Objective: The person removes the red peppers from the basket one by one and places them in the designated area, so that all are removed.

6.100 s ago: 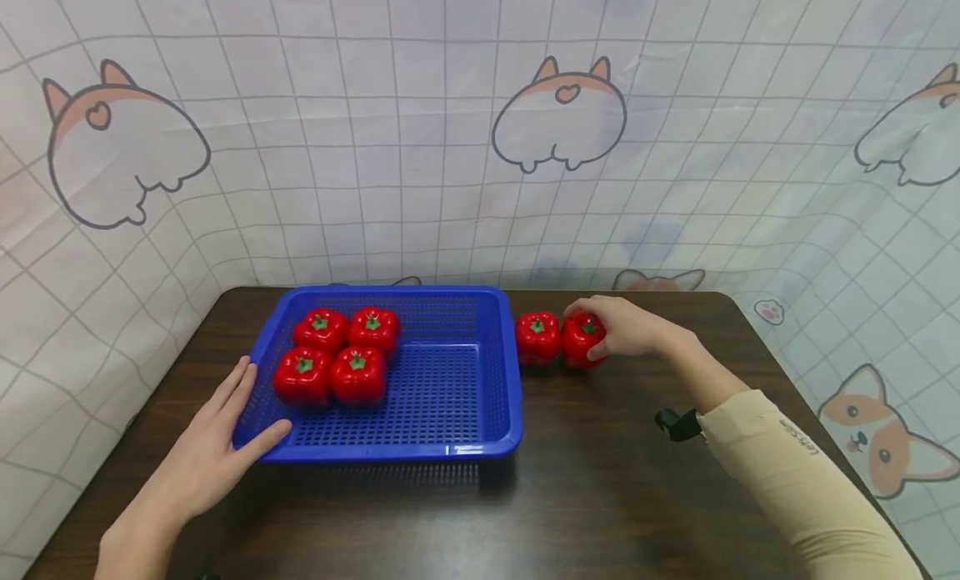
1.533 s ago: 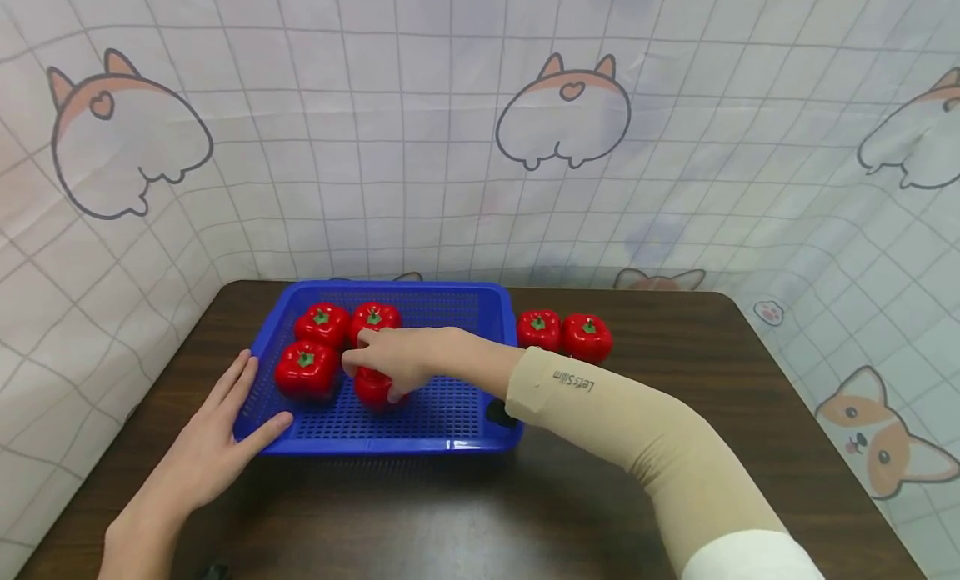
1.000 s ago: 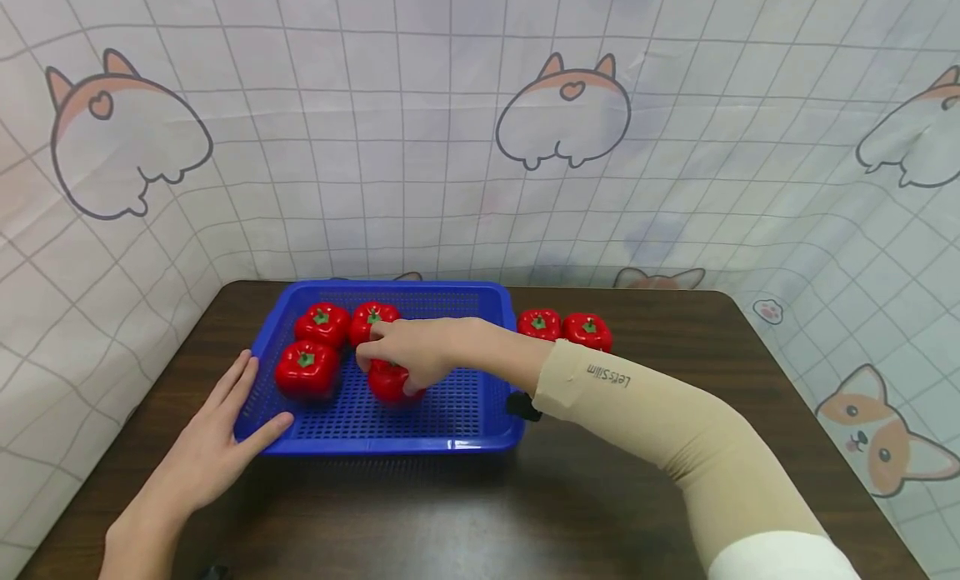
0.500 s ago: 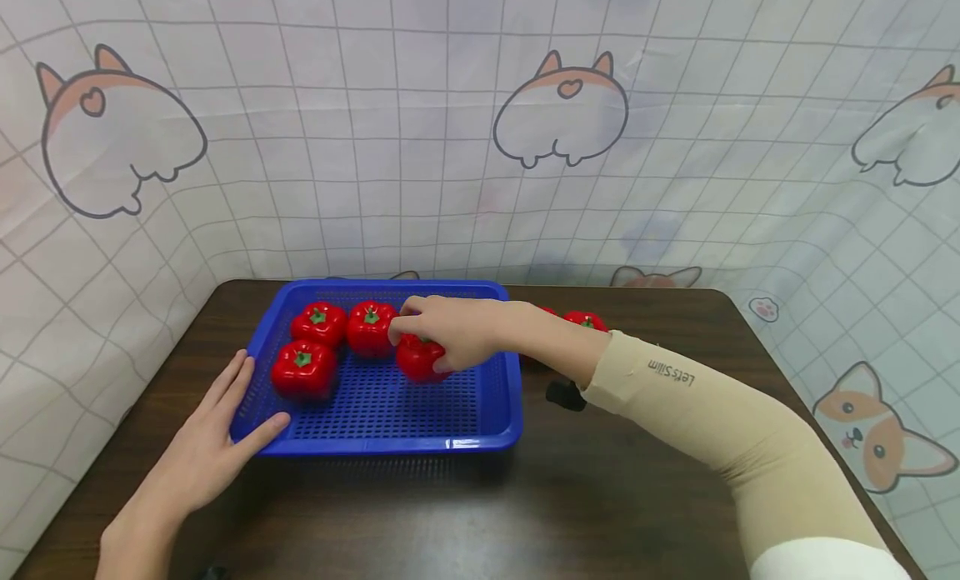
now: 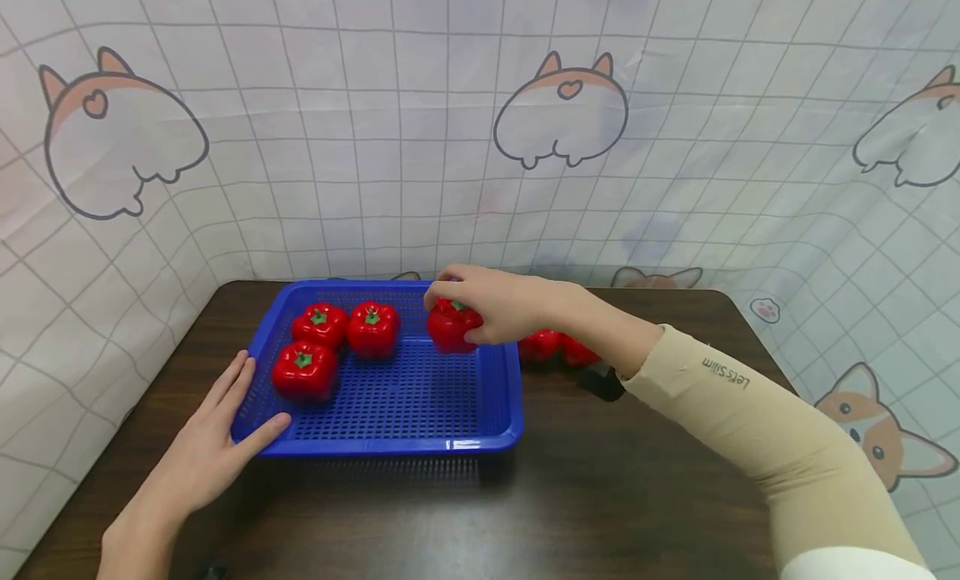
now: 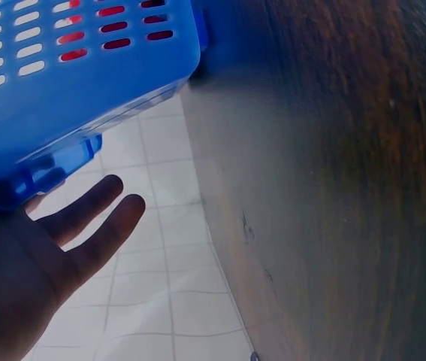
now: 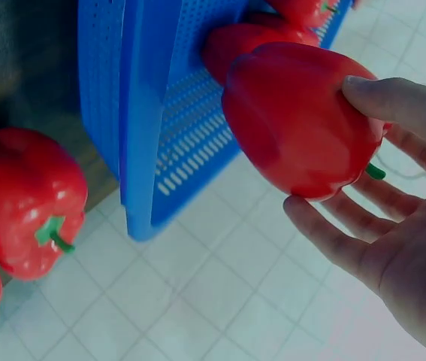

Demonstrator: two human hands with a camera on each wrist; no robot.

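A red bell pepper [image 5: 452,327] with a green stem is gripped between the thumb and fingers of my right hand [image 5: 504,303], over the right part of a blue plastic basket [image 5: 390,445]. The right wrist view shows this bell pepper [image 7: 299,120] up close, above the basket floor. Three more red peppers [image 5: 304,370] sit grouped in the basket's left half. My left hand [image 5: 206,451] rests at the basket's left rim, thumb over the front corner. In the left wrist view, straight fingers of the left hand [image 6: 55,256] lie beside the basket wall [image 6: 85,90].
Right of the basket, two red peppers [image 5: 538,345] stand side by side on the dark wood table [image 5: 600,488], partly behind my right forearm. A white grid-patterned cloth [image 5: 450,147] with cartoon dogs hangs around the table's back and sides.
My right hand first left the table peppers and reached into the basket. It then lifted the front-right pepper from the group and carried it right and back. My left hand stayed put.
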